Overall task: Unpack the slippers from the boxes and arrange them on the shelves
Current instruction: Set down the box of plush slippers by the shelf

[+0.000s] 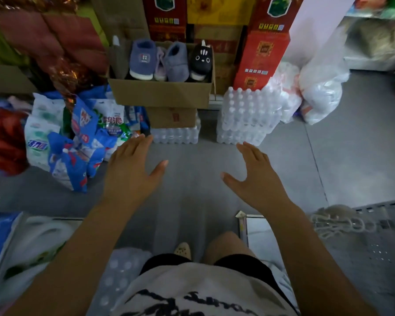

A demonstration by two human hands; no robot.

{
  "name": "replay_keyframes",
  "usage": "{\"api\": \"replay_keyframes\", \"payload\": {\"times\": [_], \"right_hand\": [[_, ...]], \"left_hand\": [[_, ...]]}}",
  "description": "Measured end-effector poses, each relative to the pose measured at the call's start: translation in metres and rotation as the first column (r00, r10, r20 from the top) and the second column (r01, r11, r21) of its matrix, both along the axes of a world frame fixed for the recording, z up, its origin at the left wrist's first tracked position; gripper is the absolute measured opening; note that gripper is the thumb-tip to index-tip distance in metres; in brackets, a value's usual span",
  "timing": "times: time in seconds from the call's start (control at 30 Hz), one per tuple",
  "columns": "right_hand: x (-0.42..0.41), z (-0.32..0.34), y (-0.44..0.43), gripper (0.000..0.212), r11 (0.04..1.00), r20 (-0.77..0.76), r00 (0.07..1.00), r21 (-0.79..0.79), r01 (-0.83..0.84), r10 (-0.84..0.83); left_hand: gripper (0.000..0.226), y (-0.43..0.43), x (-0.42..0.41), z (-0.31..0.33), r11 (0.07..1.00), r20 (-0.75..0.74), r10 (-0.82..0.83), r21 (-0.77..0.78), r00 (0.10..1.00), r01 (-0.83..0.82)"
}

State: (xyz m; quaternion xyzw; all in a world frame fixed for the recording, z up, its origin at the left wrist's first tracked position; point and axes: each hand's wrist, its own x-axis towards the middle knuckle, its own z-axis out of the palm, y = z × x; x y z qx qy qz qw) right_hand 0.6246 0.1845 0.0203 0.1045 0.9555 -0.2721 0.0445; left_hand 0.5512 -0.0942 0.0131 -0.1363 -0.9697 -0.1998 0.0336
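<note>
Both hands are empty, fingers straight and spread: left hand point(132, 165), right hand point(255, 174). Ahead of them, well apart, sits the open cardboard box point(162, 93) with slippers point(170, 61) standing inside. Best to reach in squarely and take one matched pair together.

A small shop or its stockroom, with goods kept in bulk on a grey tiled floor point(351, 156); shrink-wrapped packs of clear water bottles point(246, 115) stand stacked beside tall red printed cartons point(260, 58); blue-and-white bags of washing powder point(78, 142) lie heaped at the left; an open brown cardboard box point(160, 93) holds plush slippers point(143, 59) in blue, lilac and black; a grey perforated metal shelf point(379, 247) shows at the right.
</note>
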Motion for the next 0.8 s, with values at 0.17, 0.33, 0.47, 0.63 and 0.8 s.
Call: {"api": "replay_keyframes", "payload": {"times": [0.17, 0.33, 0.47, 0.63, 0.8], "right_hand": [[-0.085, -0.007, 0.037, 0.085, 0.999, 0.035, 0.999, 0.021, -0.027, 0.026], [-0.188, -0.002, 0.086, 0.084, 0.995, 0.003, 0.996, 0.037, -0.094, 0.094], [-0.268, 0.015, 0.129, 0.082, 0.984, -0.013, 0.985, 0.049, -0.169, 0.170], [-0.358, 0.015, 0.164, 0.078, 0.958, -0.014, 0.965, 0.123, -0.260, 0.263], [-0.436, 0.002, 0.168, 0.075, 0.916, -0.010, 0.924, 0.134, -0.377, 0.382]], "left_hand": [[0.075, 0.034, -0.076, -0.012, 1.000, 0.000, 0.002, -0.016, 1.000, -0.002], [0.077, 0.075, -0.156, -0.016, 0.997, 0.007, 0.076, -0.012, 0.997, -0.076], [0.071, 0.113, -0.214, -0.010, 0.986, -0.049, 0.162, 0.054, 0.986, -0.159], [0.069, 0.147, -0.261, -0.015, 0.951, 0.025, 0.283, 0.126, 0.959, -0.284], [0.059, 0.147, -0.300, -0.029, 0.912, 0.110, 0.392, 0.086, 0.913, -0.401]]}}
